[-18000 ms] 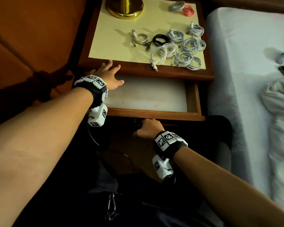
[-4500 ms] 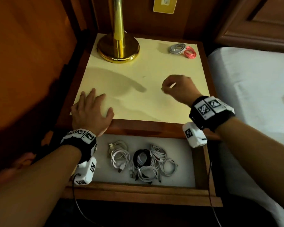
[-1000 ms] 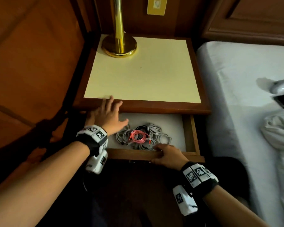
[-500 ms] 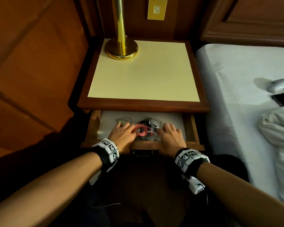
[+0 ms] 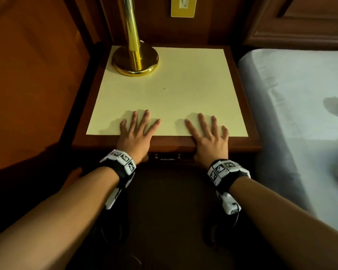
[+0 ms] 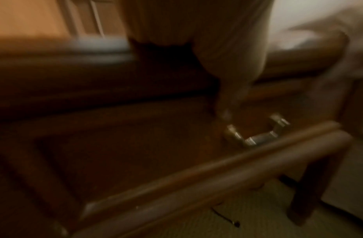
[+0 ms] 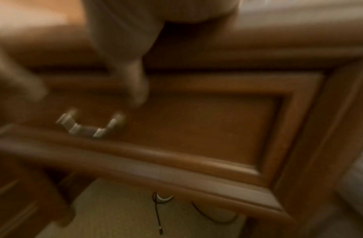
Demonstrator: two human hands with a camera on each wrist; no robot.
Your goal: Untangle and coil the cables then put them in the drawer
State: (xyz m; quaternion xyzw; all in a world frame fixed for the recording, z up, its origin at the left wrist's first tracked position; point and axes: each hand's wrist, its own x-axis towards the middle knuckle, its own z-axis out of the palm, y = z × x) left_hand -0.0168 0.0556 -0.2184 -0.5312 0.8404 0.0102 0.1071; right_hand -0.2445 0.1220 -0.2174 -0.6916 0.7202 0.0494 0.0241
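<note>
both hands lie flat on the nightstand (image 5: 242,141), palms at its front edge. left hand (image 5: 137,133): fingers spread and straight, gripping nothing. right hand (image 5: 209,135): the same, fingers stretched out and relaxed on the cream top. the drawer (image 7: 196,128) under them looks pushed in, its front panel about level with the frame; the metal handle (image 5: 167,157) shows between the two wrists. wrist views are blurred.

risk, as a guess: if a cable loop sits high inside, it could catch at the drawer's top edge and keep the front slightly proud, or spring loose out of its coil. cannot check from here. a thin dark cord (image 7: 158,214) lies on the carpet below the nightstand; whether it belongs to the cables or to the wrist gear, cannot tell.

the cables are not in view; presumably shut inside the drawer, so beneath the palms and fingers, with the nightstand top between. brass lamp base (image 5: 135,61) at back left, well apart from both hands.
</note>
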